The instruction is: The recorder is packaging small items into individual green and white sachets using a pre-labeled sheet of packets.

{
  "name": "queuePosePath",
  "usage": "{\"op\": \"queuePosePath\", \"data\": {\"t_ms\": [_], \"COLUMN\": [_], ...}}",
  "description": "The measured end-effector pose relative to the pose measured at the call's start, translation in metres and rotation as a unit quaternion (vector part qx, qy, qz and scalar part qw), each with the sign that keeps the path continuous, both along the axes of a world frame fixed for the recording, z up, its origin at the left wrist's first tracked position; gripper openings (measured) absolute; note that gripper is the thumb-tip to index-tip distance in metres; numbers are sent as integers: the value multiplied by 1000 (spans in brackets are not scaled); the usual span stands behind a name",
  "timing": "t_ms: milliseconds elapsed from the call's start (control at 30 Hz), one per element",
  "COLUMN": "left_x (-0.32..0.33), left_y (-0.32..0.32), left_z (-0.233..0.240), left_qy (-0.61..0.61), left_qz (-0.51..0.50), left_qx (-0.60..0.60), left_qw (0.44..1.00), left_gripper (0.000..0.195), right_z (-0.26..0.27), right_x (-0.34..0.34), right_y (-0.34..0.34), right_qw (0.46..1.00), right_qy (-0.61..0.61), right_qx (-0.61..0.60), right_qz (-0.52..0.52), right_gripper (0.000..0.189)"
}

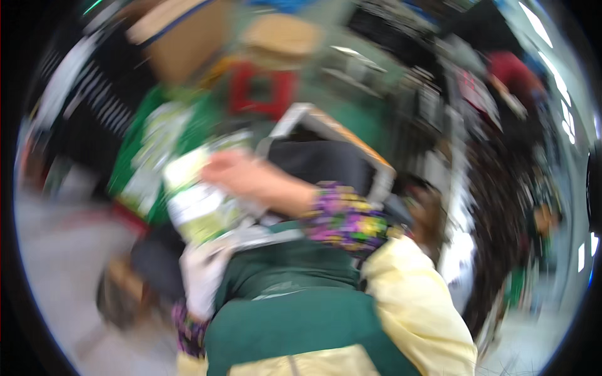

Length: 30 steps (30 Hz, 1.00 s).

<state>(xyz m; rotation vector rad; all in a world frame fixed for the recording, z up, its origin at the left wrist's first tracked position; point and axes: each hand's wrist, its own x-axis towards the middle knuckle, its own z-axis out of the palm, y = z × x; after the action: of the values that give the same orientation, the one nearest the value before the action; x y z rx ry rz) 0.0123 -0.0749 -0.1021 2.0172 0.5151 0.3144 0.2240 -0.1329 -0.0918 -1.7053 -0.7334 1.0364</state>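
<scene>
A white-gloved left hand (202, 277), mine, is at the lower edge of a white and yellow-green packet (200, 204), and its fingers close on that edge. Bare and blurred, my right hand (230, 171) lies over the packet's upper right side; whether its fingers grip is unclear. The packet is just in front of my green apron (291, 324). Beyond it stands a green crate (129, 160) holding more white and green packets (162, 145).
A red frame-like object (263, 89) and a round tan item (282, 35) are beyond the crate. A cardboard box (188, 42) stands upper left. An orange-edged metal frame (350, 134) lies ahead. Another person (515, 75) is far right.
</scene>
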Motion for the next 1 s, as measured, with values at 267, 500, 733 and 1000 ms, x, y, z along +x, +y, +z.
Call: {"op": "queuePosePath", "data": {"t_ms": [267, 500, 733, 1000], "left_x": [-6, 17, 57, 66], "left_y": [19, 24, -14, -17], "left_z": [-15, -32, -3, -7], "left_qy": [11, 34, 40, 80], "left_qz": [31, 59, 19, 16], "left_qx": [23, -2, 99, 101], "left_qw": [999, 998, 994, 992], "left_gripper": [12, 13, 12, 15], "right_z": [28, -34, -69, -73], "right_x": [125, 237, 250, 254], "right_y": [-205, -498, -633, -630], "right_qw": [929, 783, 746, 738], "right_qy": [80, 71, 144, 200], "right_qx": [168, 211, 359, 469], "right_qz": [-322, -581, -542, -442], "right_gripper": [12, 24, 34, 35]}}
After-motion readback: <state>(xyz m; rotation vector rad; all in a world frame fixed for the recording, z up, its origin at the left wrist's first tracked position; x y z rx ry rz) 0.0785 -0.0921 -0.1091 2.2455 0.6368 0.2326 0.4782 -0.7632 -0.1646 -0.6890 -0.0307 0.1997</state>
